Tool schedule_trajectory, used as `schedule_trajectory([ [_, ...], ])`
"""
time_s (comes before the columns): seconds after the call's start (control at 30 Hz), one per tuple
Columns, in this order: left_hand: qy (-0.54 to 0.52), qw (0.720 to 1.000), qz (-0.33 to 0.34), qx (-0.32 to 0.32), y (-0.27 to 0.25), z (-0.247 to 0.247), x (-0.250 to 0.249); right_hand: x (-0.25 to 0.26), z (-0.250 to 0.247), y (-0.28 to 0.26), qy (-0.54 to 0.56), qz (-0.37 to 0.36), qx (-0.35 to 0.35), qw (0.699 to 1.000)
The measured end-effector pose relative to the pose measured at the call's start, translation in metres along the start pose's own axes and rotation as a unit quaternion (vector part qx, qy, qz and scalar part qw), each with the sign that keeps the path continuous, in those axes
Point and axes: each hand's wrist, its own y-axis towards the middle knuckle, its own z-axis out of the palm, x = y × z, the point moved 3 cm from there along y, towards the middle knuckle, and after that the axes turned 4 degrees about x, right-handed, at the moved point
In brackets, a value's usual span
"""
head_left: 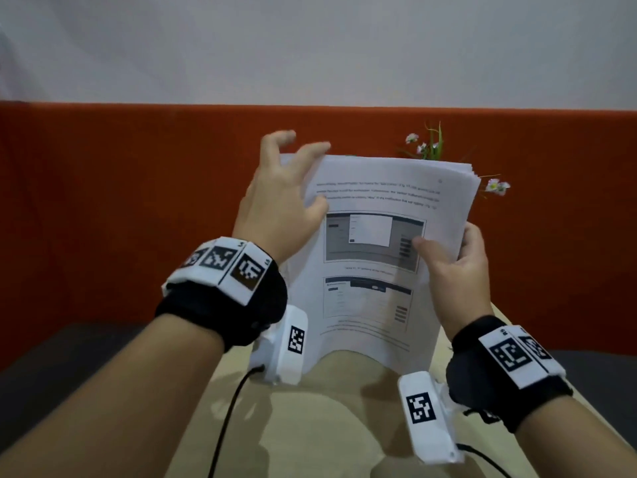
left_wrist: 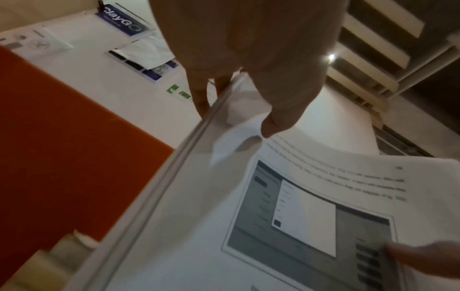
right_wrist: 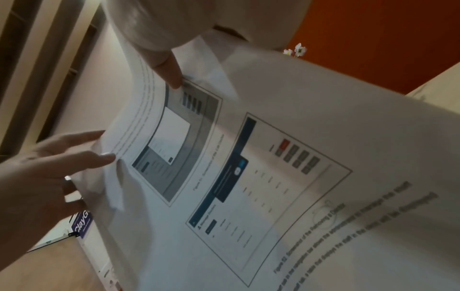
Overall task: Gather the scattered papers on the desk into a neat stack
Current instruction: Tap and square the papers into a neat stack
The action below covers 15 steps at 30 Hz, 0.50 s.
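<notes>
A thick stack of printed papers (head_left: pixel 379 243) stands upright over the beige desk (head_left: pixel 327 426), its top page showing text and two screenshots. My right hand (head_left: pixel 448 243) grips its right edge, thumb on the front page and fingers behind. My left hand (head_left: pixel 310 174) is at the top left corner with fingers spread, thumb resting on the front page. In the left wrist view one sheet's corner (left_wrist: pixel 231 145) is folded over beside the thumb on the stack (left_wrist: pixel 273 216). The right wrist view shows the stack (right_wrist: pixel 273 157) bowed, with my left hand (right_wrist: pixel 49 167) at its far edge.
An orange partition (head_left: pixel 120 201) runs behind the desk. A small plant with white flowers (head_left: pixel 427 146) stands just behind the stack. Dark surfaces flank the desk on both sides. A blue sign (left_wrist: pixel 122 19) hangs on the white wall.
</notes>
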Motion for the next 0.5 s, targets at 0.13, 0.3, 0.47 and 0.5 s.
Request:
schedule_trajectory([
  [0.13, 0.171, 0.983, 0.068, 0.019, 0.002, 0.000, -0.032, -0.003, 0.002, -0.002, 0.014, 0.012, 0.013, 1.000],
  [0.3, 0.167, 0.969, 0.137, 0.122, 0.013, 0.022, -0.063, -0.004, 0.004, -0.002, 0.011, 0.015, 0.050, 0.999],
  [0.47, 0.199, 0.951, 0.152, 0.183, 0.027, 0.028, -0.077, -0.008, 0.001, -0.002, 0.005, 0.023, 0.072, 0.997],
  [0.5, 0.201, 0.952, 0.153, 0.173, 0.030, 0.025, -0.079, -0.007, 0.001, -0.003, 0.010, 0.020, 0.082, 0.996],
])
